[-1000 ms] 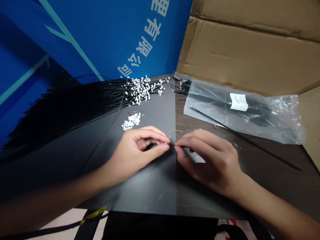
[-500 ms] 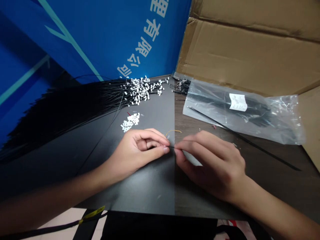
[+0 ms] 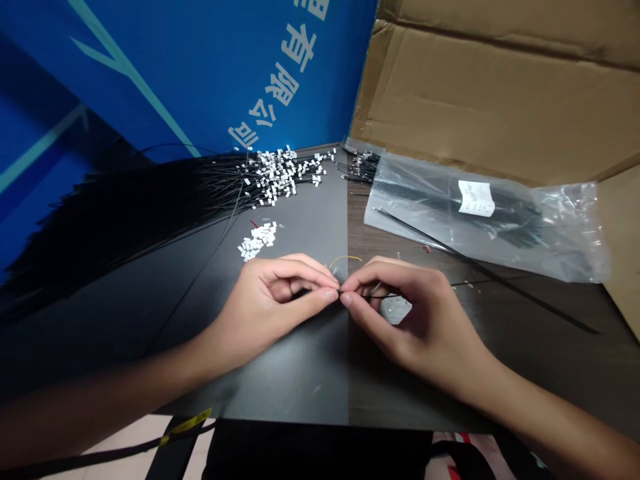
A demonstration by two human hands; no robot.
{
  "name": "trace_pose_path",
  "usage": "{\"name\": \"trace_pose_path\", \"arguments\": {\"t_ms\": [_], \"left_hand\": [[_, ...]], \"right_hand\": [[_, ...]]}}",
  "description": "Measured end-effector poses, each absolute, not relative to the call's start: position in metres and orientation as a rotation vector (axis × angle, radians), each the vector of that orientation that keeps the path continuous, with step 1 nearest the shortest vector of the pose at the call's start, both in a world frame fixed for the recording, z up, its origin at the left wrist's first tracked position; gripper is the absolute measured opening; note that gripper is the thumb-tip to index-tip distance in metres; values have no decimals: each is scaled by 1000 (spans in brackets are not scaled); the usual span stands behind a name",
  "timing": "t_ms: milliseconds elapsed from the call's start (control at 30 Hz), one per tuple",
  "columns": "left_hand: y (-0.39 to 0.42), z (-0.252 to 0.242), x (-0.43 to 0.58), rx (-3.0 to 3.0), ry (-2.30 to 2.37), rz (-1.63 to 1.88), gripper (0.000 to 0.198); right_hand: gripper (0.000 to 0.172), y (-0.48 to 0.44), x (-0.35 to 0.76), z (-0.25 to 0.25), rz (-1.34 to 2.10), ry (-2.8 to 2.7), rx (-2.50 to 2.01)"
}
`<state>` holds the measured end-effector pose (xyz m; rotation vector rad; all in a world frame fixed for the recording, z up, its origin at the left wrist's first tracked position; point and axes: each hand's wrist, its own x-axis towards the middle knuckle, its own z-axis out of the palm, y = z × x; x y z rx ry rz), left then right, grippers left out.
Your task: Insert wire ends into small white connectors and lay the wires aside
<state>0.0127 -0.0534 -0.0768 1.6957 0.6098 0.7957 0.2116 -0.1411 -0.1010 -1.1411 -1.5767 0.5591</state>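
My left hand (image 3: 295,287) is closed in a pinch, thumb against forefinger, over the middle of the table. What sits between its fingertips is too small and covered to make out. Facing it, my right hand (image 3: 415,307) pinches a thin black wire (image 3: 383,297), which trails off to the right behind the fingers. The fingertips of both hands nearly touch, with a dark bit of wire between them. Just beyond the fingertips lies a short yellow wire (image 3: 347,258). A small pile of white connectors (image 3: 257,241) rests past my left hand.
A large bundle of black wires (image 3: 150,200) with white ends (image 3: 280,175) lies at the back left. At the right are a clear plastic bag (image 3: 565,220) of black wires, a loose black wire strand (image 3: 490,272) and a cardboard sheet (image 3: 490,93). A blue panel (image 3: 200,67) stands behind.
My right hand has shifted slightly left and turned, so its fingertips now meet those of my left hand. The gap of bare wire between the hands has closed. The view has shifted slightly.
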Motion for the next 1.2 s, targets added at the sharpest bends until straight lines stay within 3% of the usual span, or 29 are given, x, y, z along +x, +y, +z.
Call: {"name": "trace_pose_path", "arguments": {"t_ms": [400,633,1200], "left_hand": [[-49,-79,11,1459,722,812,16],[-50,-71,14,1571,725,819,6],[-50,-73,15,1578,631,859,17]], "right_hand": [[12,-134,214,-97,1081,-1281,-1010],[18,-133,216,-97,1111,-1298,-994],[14,-133,219,-102,1202,-1295,-923]]}}
